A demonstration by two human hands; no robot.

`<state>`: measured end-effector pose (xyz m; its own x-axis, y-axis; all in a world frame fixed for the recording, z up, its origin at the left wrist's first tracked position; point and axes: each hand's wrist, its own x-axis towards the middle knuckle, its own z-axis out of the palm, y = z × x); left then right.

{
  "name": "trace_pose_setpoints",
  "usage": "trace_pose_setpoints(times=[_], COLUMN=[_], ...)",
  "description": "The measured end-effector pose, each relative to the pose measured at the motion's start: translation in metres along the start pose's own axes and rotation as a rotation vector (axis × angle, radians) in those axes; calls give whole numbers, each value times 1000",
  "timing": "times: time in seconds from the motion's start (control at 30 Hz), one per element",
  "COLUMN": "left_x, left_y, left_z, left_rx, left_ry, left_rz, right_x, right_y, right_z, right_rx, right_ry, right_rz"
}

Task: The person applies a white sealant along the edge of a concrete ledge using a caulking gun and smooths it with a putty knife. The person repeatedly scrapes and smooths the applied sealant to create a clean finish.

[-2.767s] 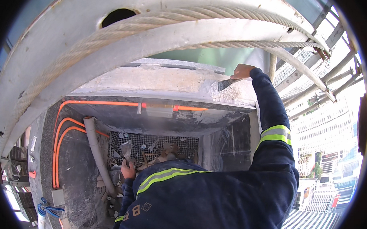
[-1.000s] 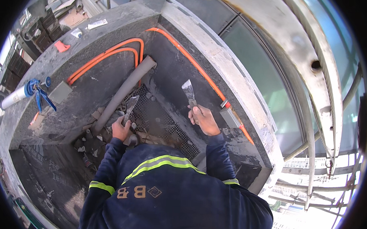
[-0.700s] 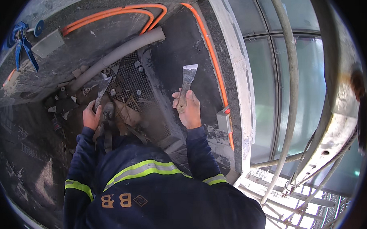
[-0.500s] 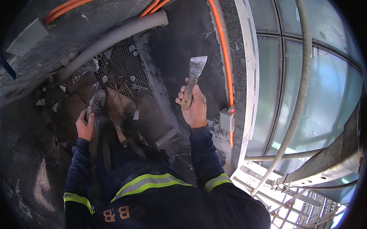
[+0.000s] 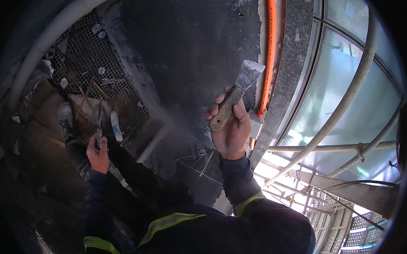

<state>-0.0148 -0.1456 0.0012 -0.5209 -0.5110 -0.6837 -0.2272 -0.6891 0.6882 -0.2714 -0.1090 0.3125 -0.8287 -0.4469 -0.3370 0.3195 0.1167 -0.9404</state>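
Just left of the orange conduit [image 5: 269, 53], your right hand [image 5: 232, 134] has its fingers wrapped around a scraper [image 5: 231, 101], blade [image 5: 250, 75] near the conduit. Well left of the conduit, your left hand [image 5: 98, 158] grips a second scraper [image 5: 99, 127].

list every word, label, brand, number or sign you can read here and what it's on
No text reads clearly.
Orange pipe: faint dark marks, too small to read.
Dark wall: pale marks low down, perhaps lettering, too blurred to read.
Scraper in the right hand: no readable text.
Tool in the left hand: none readable.
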Motion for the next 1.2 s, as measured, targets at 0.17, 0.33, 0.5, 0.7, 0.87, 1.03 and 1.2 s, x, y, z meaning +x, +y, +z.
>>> trace_pose_setpoints(times=[0.17,0.33,0.5,0.7,0.87,1.03,1.2], left_x=[-2,1,13,26,29,23,28], left_y=[9,40,57,57,57,72,67], left_z=[-16,-82,-119,-83,-41,-16,-26], left_rx=[97,442,583,468,455,523,529], left_ry=[-71,44,78,23,-74,-96,-108], left_rz=[22,15,14,68,-28,77,94], right_x=[4,10,8,12,16,13,21], right_y=[17,7,-11,-23,-36,-60,-74], right_z=[4,-2,-24,-35,-47,-49,-55], right_rx=[336,544,634,716,852,1076,1118], right_ry=[146,237,304,373,341,252,238], right_rz=[-93,-172,-273,-294,-249,-90,-48])
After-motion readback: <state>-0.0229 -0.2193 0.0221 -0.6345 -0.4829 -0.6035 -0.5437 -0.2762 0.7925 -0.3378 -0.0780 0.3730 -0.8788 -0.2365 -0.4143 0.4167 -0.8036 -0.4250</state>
